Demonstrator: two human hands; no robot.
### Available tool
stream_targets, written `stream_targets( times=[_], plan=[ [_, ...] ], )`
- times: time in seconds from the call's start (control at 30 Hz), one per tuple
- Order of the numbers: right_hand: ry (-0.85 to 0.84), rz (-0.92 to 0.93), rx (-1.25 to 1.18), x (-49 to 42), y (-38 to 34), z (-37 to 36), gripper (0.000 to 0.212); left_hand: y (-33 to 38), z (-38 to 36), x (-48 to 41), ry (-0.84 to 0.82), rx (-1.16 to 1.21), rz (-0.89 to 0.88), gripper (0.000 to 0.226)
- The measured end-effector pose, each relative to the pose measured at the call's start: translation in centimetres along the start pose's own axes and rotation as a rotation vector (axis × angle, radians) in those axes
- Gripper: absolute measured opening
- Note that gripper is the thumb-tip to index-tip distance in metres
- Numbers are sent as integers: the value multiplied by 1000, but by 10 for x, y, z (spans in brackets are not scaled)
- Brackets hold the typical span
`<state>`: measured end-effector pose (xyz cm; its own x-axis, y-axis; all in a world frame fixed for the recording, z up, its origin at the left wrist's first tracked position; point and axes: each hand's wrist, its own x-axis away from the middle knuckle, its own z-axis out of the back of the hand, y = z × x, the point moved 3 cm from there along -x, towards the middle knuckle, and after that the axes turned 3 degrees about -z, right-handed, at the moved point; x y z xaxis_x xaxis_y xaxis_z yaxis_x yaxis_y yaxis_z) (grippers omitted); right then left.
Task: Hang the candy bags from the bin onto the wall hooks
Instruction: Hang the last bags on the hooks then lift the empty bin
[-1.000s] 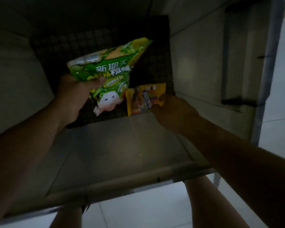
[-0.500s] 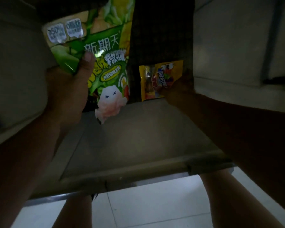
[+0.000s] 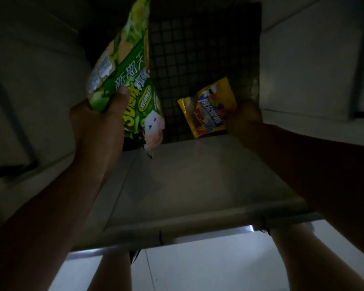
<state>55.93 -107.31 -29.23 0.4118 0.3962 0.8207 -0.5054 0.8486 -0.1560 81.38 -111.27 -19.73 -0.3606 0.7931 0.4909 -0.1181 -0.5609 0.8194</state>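
Two bags, head view: left hand (image 3: pixel 97 127) at 9 o'clock grips green candy bag (image 3: pixel 132 80), thumb across its front; right hand (image 3: pixel 247 119) at 3 o'clock holds yellow candy bag (image 3: pixel 210 108) by its edge. Both bags sit above bin (image 3: pixel 187 181) mesh floor.

White "新期天" on green candy bag (image 3: pixel 132 66), yellow "SU" below; yellow bag (image 3: pixel 208 106) label illegible.
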Motion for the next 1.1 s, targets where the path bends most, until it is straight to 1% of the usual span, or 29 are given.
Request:
stream_targets(
  times=[0.07,0.17,0.23,0.33,0.4,0.47,0.53,0.6,0.67,0.73,0.87,0.97,1.03,1.1],
  plan=[
    [-24,48,33,10,-7,8,28,5,6,4,24,4,-14,16],
    [3,175,126,32,-25,31,26,28,12,21,36,13,-46,23],
    [50,292,203,48,-42,49,26,44,14,30,40,20,-56,22],
    [144,435,214,73,-69,82,11,68,23,39,10,47,-60,24],
    [182,498,202,92,-85,102,14,88,28,47,14,81,-70,20],
    [189,561,169,113,-99,122,8,109,33,56,15,120,-121,17],
    [230,621,162,138,-113,144,13,135,41,65,48,137,-179,19],
    [308,695,152,168,-126,166,18,161,50,74,73,162,-209,18],
    [371,773,95,198,-135,189,18,185,58,82,80,226,-238,15],
    [413,824,29,230,-141,210,16,211,68,90,70,300,-270,21],
    [454,878,-132,295,-148,248,15,272,86,106,29,355,-357,23],
    [404,894,-262,341,-159,275,12,323,101,123,44,387,-367,21],
    [349,906,-390,372,-168,295,4,358,112,137,15,405,-381,20],
    [301,936,-476,406,-180,316,12,397,125,151,-18,404,-408,27]
  ],
)
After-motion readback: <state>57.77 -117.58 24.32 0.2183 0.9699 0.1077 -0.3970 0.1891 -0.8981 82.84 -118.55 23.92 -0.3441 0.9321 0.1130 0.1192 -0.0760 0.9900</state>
